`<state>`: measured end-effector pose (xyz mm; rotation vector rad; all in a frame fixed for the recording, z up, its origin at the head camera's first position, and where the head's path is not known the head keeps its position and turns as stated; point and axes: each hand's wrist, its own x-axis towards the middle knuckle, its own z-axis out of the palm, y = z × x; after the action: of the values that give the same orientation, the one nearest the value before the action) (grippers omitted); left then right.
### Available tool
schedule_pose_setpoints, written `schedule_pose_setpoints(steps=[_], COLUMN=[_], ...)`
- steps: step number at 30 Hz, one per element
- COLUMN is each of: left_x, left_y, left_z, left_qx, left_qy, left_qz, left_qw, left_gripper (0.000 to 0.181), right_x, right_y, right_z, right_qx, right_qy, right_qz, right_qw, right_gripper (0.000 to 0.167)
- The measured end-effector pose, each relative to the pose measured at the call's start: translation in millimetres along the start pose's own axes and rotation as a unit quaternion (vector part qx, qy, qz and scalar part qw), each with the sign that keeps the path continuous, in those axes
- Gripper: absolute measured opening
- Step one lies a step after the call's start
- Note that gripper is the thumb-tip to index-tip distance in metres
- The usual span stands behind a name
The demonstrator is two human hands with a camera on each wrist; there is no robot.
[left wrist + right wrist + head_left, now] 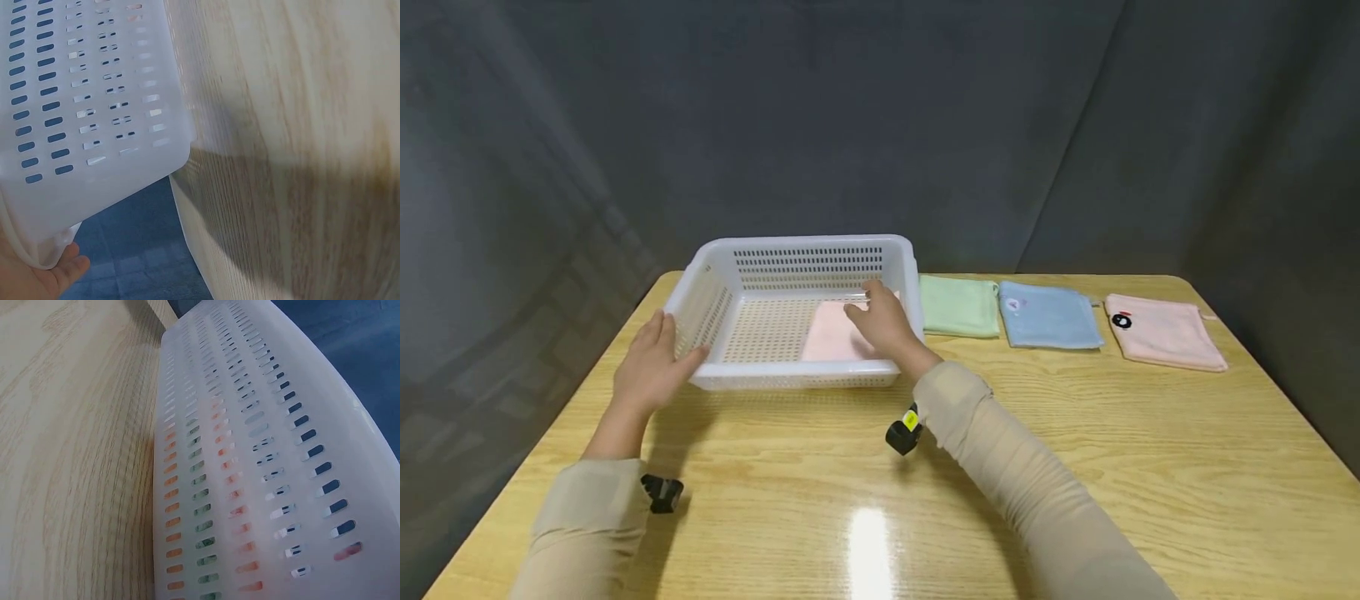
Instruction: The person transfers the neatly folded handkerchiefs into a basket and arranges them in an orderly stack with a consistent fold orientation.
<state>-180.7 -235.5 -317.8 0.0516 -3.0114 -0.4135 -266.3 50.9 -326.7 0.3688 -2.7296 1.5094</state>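
A white slotted basket (808, 367) stands on the table, and its wall (94, 187) fills much of the left wrist view. My left hand (651, 358) grips its front left corner; in the left wrist view the fingers (72, 270) lie under the rim. Inside, a folded pink cloth (830, 333) lies flat toward the right. My right hand (883, 321) reaches over the right part of the basket above this cloth, thumb and fingers apart. The right wrist view shows the basket's outer wall (262, 487) with orange, green and pink through its slots; the hand is hidden there.
Right of the basket, a folded green cloth (960, 307), a blue cloth (1051, 317) and another pink cloth (1168, 332) lie in a row on the wooden table (790, 467). A dark curtain (880, 125) hangs behind the table's back edge.
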Motion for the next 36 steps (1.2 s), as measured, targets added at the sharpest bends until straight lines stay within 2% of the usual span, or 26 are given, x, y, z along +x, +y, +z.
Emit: schedule_pose_setpoints(steps=[6, 13, 22, 28, 36], left_x=[3.0, 4.9, 1.2, -1.2, -1.8], left_y=[4.1, 7.1, 6.9, 6.1, 4.9], left_z=[-2.9, -2.3, -2.2, -1.7, -2.2], left_qx=[0.004, 0.007, 0.002, 0.005, 0.01], left_qy=[0.003, -0.002, -0.008, -0.007, -0.004], left_qz=[0.004, 0.011, 0.001, -0.001, 0.0], left_qw=[1.0, 0.9999, 1.0, 1.0, 0.9999], left_gripper=[0.082, 0.082, 0.082, 0.082, 0.082], right_x=[0.9, -2.9, -11.7, -16.3, -20.5], right_y=[3, 6, 7, 9, 14], right_z=[-7, -21, -38, -49, -59], right_qx=[0.1, 0.151, 0.26, 0.273, 0.284], right_qy=[0.025, 0.048, 0.026, 0.024, 0.041], right_qz=[0.007, 0.019, 0.013, 0.023, 0.034], right_qw=[0.9946, 0.9872, 0.9651, 0.9615, 0.9573], right_gripper=[0.038, 0.031, 0.029, 0.028, 0.029])
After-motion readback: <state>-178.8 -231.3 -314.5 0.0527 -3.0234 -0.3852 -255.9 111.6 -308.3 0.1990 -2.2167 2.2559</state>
